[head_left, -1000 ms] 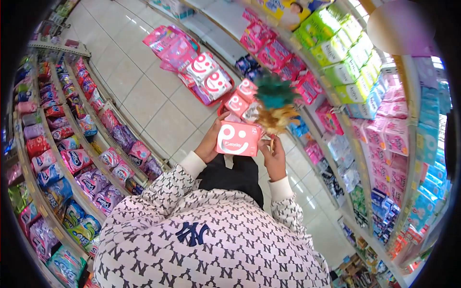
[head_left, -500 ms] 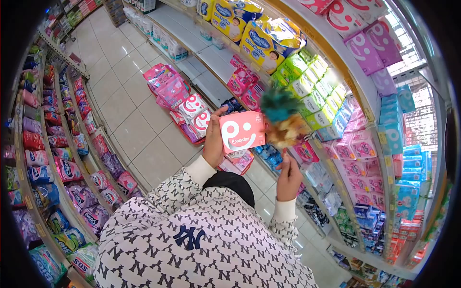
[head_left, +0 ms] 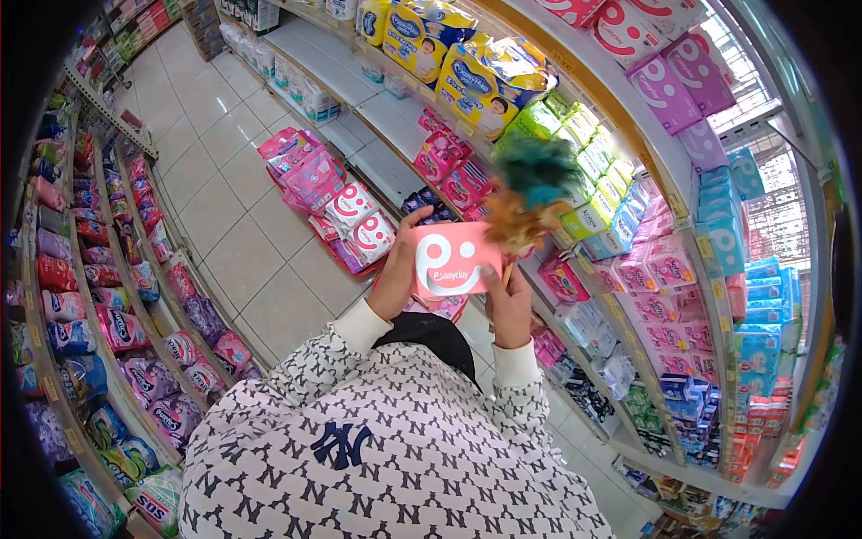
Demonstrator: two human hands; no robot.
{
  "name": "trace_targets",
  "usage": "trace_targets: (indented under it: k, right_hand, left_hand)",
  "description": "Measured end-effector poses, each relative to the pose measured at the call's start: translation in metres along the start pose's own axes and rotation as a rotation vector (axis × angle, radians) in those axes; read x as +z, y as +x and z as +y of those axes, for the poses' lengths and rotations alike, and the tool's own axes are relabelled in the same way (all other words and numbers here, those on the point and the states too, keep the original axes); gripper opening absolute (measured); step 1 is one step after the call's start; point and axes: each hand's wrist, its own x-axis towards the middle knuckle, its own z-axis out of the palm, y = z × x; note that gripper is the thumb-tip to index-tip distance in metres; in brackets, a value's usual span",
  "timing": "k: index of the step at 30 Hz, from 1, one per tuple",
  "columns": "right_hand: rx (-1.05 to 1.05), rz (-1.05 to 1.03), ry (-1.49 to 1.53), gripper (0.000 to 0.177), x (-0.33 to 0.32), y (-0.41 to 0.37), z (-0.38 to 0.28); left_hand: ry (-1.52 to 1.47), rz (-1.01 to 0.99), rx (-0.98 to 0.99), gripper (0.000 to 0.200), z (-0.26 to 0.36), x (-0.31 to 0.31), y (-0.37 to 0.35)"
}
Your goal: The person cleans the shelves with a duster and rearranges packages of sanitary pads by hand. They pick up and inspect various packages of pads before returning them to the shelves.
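A pink easyday pack (head_left: pixel 453 260) with a white smiling face is held up in front of my chest. My left hand (head_left: pixel 397 272) grips its left edge, fingers wrapped behind it. At the pack's right edge is my right hand (head_left: pixel 510 305), closed on the thin handle of a feather duster (head_left: pixel 530 189), with its thumb at the pack's lower right corner. The duster's green and tan feathers stand above that hand, blurred, and partly cover the pack's upper right corner.
Below, a red basket (head_left: pixel 337 254) of pink and white packs stands on the tiled floor (head_left: pixel 215 198). Curved shelves of colourful packs (head_left: pixel 121 328) line the left side. On the right, shelves hold yellow diaper packs (head_left: pixel 476 85), green packs (head_left: pixel 588 175) and purple packs (head_left: pixel 673 85).
My right hand has moved left and up against the pack, bringing the duster closer. The pack has shifted slightly downward, still in my left hand.
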Motion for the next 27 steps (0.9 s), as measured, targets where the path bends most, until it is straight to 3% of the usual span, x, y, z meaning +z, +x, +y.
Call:
trace_targets:
  k: [1, 4, 5, 6, 8, 9, 11, 12, 13, 14, 15, 16, 18, 22, 23, 25, 26, 27]
  right_hand:
    - [0.004, 0.036, 0.066, 0.043, 0.003, 0.002, -0.006]
    - [-0.121, 0.101, -0.069, 0.038, 0.002, 0.008, 0.005]
    - [-0.177, 0.114, -0.237, 0.037, -0.004, 0.008, 0.008]
    - [-0.231, 0.126, -0.406, 0.035, -0.012, 0.008, 0.012]
    - [-0.245, 0.169, -0.34, 0.028, -0.027, 0.004, 0.019]
    - [-0.209, 0.175, -0.334, 0.027, -0.031, -0.006, 0.012]
    - [-0.166, 0.162, -0.432, 0.024, -0.032, -0.029, 0.012]
    - [-0.265, 0.099, -0.513, 0.023, -0.026, -0.039, 0.015]
    - [-0.363, 0.039, -0.593, 0.023, -0.018, -0.047, 0.018]
    - [-0.458, -0.019, -0.672, 0.023, -0.014, -0.051, 0.021]
    - [-0.39, 0.015, -0.708, 0.022, -0.017, -0.049, 0.024]
    - [-0.26, 0.104, -0.658, 0.021, -0.024, -0.039, 0.03]
    - [-0.013, 0.266, -0.555, 0.02, -0.045, -0.015, 0.035]
    - [-0.298, 0.23, -0.463, 0.021, -0.026, -0.039, 0.024]
    - [-0.392, 0.108, -0.542, 0.022, -0.018, -0.047, 0.021]
    - [-0.254, 0.155, -0.57, 0.022, -0.025, -0.036, 0.036]
    - [-0.177, 0.172, -0.584, 0.023, -0.032, -0.027, 0.05]
    - [-0.242, 0.225, -0.53, 0.029, -0.045, -0.009, 0.071]
  left_hand:
    - [0.187, -0.01, -0.051, 0.059, 0.008, -0.004, -0.003]
    - [0.299, -0.033, -0.221, 0.057, 0.016, -0.01, 0.003]
    - [0.261, 0.0, -0.243, 0.058, 0.011, -0.02, 0.005]
    - [0.446, 0.021, -0.133, 0.059, 0.013, -0.023, 0.003]
    - [0.811, 0.061, 0.097, 0.059, 0.017, -0.028, -0.002]
    - [1.138, 0.09, 0.263, 0.062, 0.028, -0.025, -0.004]
    - [1.293, 0.053, 0.406, 0.063, 0.029, -0.039, -0.004]
    - [1.368, 0.028, 0.481, 0.063, 0.028, -0.045, -0.003]
    - [1.226, -0.053, 0.479, 0.064, 0.027, -0.047, -0.003]
    - [1.335, -0.11, 0.53, 0.065, 0.022, -0.054, -0.003]
    - [1.439, -0.164, 0.59, 0.065, 0.017, -0.061, -0.003]
    - [1.322, -0.052, 0.554, 0.064, 0.022, -0.045, -0.007]
    - [1.348, -0.044, 0.602, 0.065, 0.018, -0.046, -0.006]
    - [1.365, -0.015, 0.599, 0.062, 0.017, -0.044, -0.01]
    - [1.351, -0.011, 0.599, 0.061, 0.013, -0.045, -0.01]
    - [1.321, -0.003, 0.592, 0.058, 0.009, -0.042, -0.01]
    - [1.39, -0.121, 0.625, 0.059, 0.014, -0.039, -0.009]
    - [1.359, -0.129, 0.606, 0.06, 0.012, -0.038, -0.01]
